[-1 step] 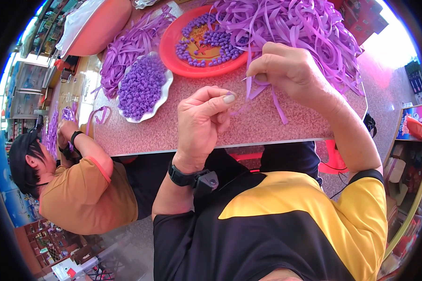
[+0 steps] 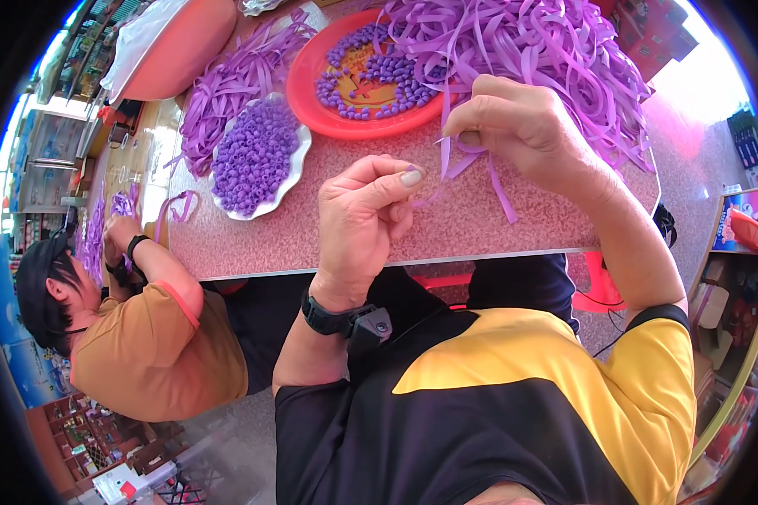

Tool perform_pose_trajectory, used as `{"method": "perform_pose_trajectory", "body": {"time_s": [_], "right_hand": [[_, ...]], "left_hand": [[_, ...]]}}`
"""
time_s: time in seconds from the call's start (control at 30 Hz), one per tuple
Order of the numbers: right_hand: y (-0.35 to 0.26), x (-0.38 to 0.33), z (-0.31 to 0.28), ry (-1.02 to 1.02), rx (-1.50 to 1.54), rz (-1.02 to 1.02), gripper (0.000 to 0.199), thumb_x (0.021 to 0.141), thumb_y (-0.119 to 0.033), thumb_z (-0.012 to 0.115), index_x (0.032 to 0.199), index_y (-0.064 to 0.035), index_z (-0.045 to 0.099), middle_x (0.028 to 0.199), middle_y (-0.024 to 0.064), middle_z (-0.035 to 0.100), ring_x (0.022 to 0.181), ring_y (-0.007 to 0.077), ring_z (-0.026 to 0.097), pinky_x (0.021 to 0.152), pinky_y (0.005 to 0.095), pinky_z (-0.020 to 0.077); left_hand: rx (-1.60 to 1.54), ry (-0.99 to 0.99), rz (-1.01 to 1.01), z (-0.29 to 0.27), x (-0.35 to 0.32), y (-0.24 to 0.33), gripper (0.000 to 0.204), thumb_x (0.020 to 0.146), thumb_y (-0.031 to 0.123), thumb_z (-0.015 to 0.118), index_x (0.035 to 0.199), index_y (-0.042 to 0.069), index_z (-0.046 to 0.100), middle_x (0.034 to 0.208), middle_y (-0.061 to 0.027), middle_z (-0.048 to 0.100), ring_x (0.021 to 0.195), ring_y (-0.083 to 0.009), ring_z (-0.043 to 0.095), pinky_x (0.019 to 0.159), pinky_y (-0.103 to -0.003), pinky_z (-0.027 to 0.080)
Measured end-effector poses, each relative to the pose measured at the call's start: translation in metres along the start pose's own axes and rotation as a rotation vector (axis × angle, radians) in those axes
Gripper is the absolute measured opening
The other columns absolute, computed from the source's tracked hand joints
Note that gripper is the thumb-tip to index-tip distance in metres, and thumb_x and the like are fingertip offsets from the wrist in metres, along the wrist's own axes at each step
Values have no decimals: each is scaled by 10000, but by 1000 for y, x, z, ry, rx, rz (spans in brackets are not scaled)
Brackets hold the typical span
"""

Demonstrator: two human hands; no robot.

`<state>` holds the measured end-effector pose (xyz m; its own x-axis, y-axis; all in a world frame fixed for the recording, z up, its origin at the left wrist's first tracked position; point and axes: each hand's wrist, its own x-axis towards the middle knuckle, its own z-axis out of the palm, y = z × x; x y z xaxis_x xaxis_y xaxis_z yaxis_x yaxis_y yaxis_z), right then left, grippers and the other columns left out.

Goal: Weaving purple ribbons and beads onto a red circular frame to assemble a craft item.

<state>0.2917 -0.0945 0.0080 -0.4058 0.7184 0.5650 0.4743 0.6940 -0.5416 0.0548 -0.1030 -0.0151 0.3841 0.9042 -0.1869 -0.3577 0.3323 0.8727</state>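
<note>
Pinching: left hand closed thumb to forefinger on the lower end of a thin purple plastic ribbon strip, held taut just above the tabletop
Gripping: right hand narrow, fingertips shut on the upper part of the same strip, at the edge of the big ribbon heap
Change: none to report between the two views; same pose, same grip, strip in the same place
Meaning: work probably in mid-step, strip held between both hands, not yet set down
Heap: loose tangle of purple ribbon strips behind the right hand
Plate: round orange plastic plate with purple beads, beyond the hands
Dish: white scalloped dish full of purple beads, left of the plate
Surface: pink speckled tabletop with metal edge
Neighbour: seated person in orange shirt at left, handling purple strips
Room: crowded shop shelves at the rim, bright daylight far right
</note>
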Motion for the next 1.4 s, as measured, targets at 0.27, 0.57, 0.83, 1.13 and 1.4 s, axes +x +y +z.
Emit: {"method": "perform_pose_trajectory", "body": {"time_s": [0.27, 0.57, 0.83, 1.13, 1.4], "right_hand": [[-2, 0, 9, -39, 88, -53, 252, 767, 67, 702, 988, -54, 693, 777, 82, 553, 704, 261, 603, 601, 351, 478], [-2, 0, 8, -53, 81, -37, 249, 753, 63, 701, 970, -59, 693, 765, 85, 557, 713, 261, 618, 600, 358, 486], [-1, -1, 4, -130, -119, -69, 258, 745, 50, 694, 973, -72, 689, 808, 91, 590, 767, 298, 626, 631, 392, 494], [8, 2, 2, -17, -268, -136, 203, 727, -55, 724, 915, -50, 647, 873, 88, 612, 877, 321, 616, 738, 410, 494], [-11, 5, 7, 40, -324, -224, 165, 723, -74, 731, 866, -91, 650, 737, 46, 565, 667, 278, 591, 572, 397, 462]], "left_hand": [[22, -6, -58, 6, -1, 2, 111, 890, 26, 670, 976, -44, 665, 758, -34, 601, 588, -76, 491, 452, -223, 371], [22, -22, -53, 7, 0, 1, 90, 887, 18, 673, 963, -30, 675, 811, -37, 629, 587, -75, 489, 452, -222, 369], [99, 43, -57, 8, -1, 1, 86, 878, 35, 693, 942, -21, 687, 732, -1, 589, 559, -51, 449, 444, -214, 337], [80, 146, 89, 7, 1, 0, 32, 855, 7, 691, 871, -14, 709, 613, 57, 518, 463, -6, 365, 410, -195, 240], [108, 145, 103, 14, -4, 0, 73, 869, 40, 723, 925, -6, 715, 630, 77, 516, 479, 3, 383, 414, -179, 255]]}}
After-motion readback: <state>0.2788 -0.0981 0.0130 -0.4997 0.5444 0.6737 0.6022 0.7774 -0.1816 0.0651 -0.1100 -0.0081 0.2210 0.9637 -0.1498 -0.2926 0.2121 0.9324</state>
